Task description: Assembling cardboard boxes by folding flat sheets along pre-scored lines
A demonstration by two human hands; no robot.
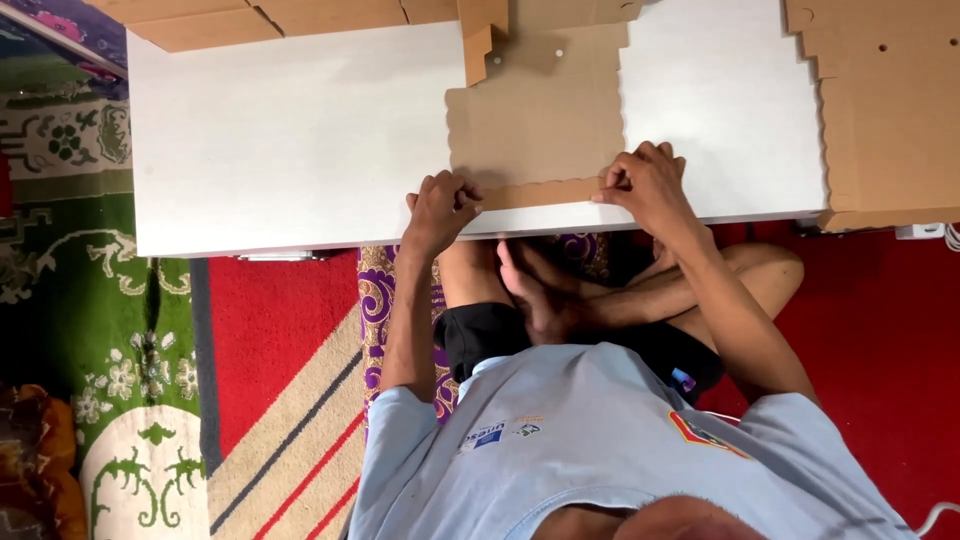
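Note:
A flat brown cardboard piece [535, 130] with wavy cut edges lies on a low white table [290, 140]. Its near edge is folded into a narrow strip [540, 193] along the table's front. My left hand [438, 208] pinches the strip's left end with closed fingers. My right hand [648, 183] pinches the strip's right end, fingers curled over it. Both hands sit at the table's front edge, above my crossed legs.
More cardboard sheets lie on the table: a large perforated one [890, 100] at the right and several [260, 18] along the far edge. Patterned red, green and purple rugs [270, 330] cover the floor. A white cable and plug [925, 232] lie at the right.

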